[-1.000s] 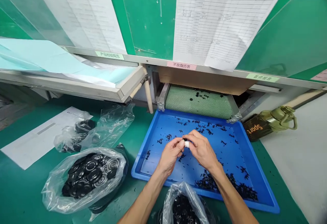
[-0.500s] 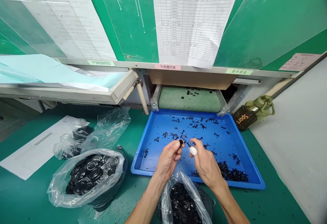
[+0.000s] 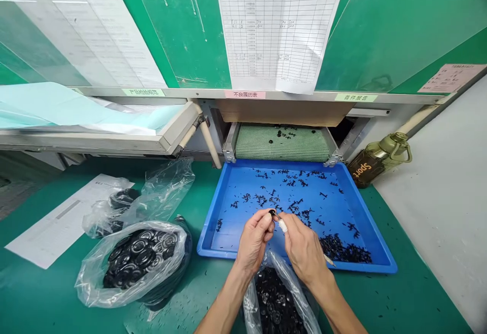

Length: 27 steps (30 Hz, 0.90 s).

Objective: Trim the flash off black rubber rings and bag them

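My left hand (image 3: pixel 255 235) pinches a small round black rubber part (image 3: pixel 272 212) between thumb and fingers, above the blue tray (image 3: pixel 208 222). Close beside it, my right hand (image 3: pixel 304 245) is closed around a thin tool with a slim metal tip (image 3: pixel 277 216) that meets the black part. The tool's pale rear end (image 3: pixel 329 261) sticks out behind the hand. Something white (image 3: pixel 282 226) shows at the right fingertips; whether it is on the thumb or the tool I cannot tell. Below my wrists stands an open plastic bag (image 3: pixel 279 303) of small black parts.
Black scraps lie scattered in the tray, with a heap (image 3: pixel 344 250) at its near right. Behind it is a green conveyor belt (image 3: pixel 281 146). At left are a bag of black rings (image 3: pixel 139 253), a smaller bag (image 3: pixel 125 199) and a paper sheet (image 3: pixel 49 222). A bottle (image 3: pixel 380 159) stands right.
My right hand has moved left towards my left hand, bringing the tool tip against the black part. The view has shifted slightly.
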### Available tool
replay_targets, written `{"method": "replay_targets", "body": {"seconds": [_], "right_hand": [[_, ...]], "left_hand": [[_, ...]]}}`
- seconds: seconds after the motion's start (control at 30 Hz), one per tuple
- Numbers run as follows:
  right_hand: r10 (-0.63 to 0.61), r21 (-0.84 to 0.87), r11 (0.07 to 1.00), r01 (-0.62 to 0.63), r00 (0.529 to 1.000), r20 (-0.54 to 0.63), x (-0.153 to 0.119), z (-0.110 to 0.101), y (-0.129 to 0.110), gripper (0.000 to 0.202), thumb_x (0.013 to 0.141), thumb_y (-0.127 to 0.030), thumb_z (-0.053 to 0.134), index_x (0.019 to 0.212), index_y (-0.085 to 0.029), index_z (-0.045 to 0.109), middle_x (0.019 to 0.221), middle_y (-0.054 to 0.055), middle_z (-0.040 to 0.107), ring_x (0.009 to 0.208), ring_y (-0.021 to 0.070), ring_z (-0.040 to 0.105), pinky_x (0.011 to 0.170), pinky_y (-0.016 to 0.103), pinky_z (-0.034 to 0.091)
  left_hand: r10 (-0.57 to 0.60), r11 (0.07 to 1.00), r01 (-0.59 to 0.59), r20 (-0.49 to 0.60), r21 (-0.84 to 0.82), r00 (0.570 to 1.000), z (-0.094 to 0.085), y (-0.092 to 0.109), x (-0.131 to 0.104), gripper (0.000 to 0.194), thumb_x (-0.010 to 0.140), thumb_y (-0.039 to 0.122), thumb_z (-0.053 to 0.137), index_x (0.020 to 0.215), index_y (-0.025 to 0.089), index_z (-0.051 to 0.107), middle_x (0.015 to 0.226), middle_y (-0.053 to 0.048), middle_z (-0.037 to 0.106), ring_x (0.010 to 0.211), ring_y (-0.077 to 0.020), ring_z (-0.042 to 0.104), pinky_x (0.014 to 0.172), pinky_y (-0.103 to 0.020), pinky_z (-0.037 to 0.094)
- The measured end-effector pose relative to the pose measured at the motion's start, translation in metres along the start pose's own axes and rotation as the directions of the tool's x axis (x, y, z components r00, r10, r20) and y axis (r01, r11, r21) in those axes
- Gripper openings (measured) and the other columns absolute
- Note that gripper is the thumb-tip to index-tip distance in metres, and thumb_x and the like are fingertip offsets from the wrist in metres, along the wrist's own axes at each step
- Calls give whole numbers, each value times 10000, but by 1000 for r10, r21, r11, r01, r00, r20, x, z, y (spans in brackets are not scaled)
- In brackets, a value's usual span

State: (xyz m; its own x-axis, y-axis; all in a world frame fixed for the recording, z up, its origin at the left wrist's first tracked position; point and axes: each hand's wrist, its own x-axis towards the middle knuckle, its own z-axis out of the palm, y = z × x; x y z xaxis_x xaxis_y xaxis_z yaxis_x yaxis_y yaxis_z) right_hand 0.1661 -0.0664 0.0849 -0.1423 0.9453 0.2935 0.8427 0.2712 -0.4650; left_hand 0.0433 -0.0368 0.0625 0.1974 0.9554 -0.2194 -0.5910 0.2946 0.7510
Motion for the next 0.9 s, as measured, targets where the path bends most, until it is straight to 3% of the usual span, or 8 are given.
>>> {"method": "replay_targets", "body": {"seconds": [0.17, 0.3, 0.47, 0.6, 0.73, 0.83, 0.9], "right_hand": [[-25, -37, 999, 28, 997, 71, 0, -2, -3, 352, 849, -76, 323, 1093, -195, 548, 919, 58, 555, 686, 140, 571, 604, 242, 418], [-36, -41, 998, 38, 997, 67, -2, 0, 0, 357, 859, -100, 332, 1129, -194, 546, 910, 56, 539, 618, 125, 545, 569, 242, 410], [-42, -4, 999, 42, 997, -61, -5, 4, 1, 337, 865, -103, 320, 1086, -158, 570, 846, 55, 572, 681, 148, 565, 608, 247, 423], [-36, -63, 998, 26, 987, -154, -7, 7, -4, 299, 866, -108, 313, 922, -163, 602, 767, 45, 561, 644, 142, 537, 580, 235, 384], [57, 75, 996, -48, 990, -132, -5, 12, -3, 272, 870, -138, 313, 777, -185, 564, 664, 6, 534, 575, 120, 479, 546, 218, 334], [220, 250, 947, -202, 974, -49, 2, 19, 5, 233, 865, -179, 339, 755, -195, 543, 589, -30, 513, 519, 107, 441, 512, 208, 304], [312, 274, 913, -303, 950, 10, 8, 24, 15, 219, 839, -164, 348, 745, -197, 544, 546, -42, 494, 489, 106, 424, 491, 208, 282]], "left_hand": [[1, 1000, -2, -22, -24, 1000, -3, 2, 1, 215, 754, 333, 674, 733, 129, 609, 640, 13, 474, 555, -51, 340, 464, -160, 243], [-20, 999, 19, -7, -27, 1000, -7, 1, 2, 193, 726, 293, 706, 776, 123, 630, 594, 37, 406, 544, -52, 312, 469, -162, 238], [-46, 999, 46, -15, -9, 999, -6, -1, 0, 274, 723, 296, 708, 931, 124, 661, 606, 39, 395, 544, -54, 291, 484, -175, 232], [-10, 998, 9, 18, 61, 1000, -2, 0, -2, 263, 746, 346, 679, 897, 131, 663, 590, 44, 371, 537, -59, 271, 489, -191, 220], [12, 996, -15, 27, 93, 1000, 2, 0, 0, 276, 761, 406, 648, 850, 144, 650, 618, 32, 423, 527, -58, 269, 487, -200, 215], [7, 994, -9, 21, 112, 1000, 3, -2, 7, 317, 753, 415, 653, 889, 128, 658, 646, 16, 464, 528, -55, 281, 484, -200, 220], [-16, 993, 15, 9, 118, 1000, 3, -4, 12, 365, 738, 420, 668, 934, 112, 665, 681, -4, 497, 536, -55, 304, 476, -199, 224]]}}
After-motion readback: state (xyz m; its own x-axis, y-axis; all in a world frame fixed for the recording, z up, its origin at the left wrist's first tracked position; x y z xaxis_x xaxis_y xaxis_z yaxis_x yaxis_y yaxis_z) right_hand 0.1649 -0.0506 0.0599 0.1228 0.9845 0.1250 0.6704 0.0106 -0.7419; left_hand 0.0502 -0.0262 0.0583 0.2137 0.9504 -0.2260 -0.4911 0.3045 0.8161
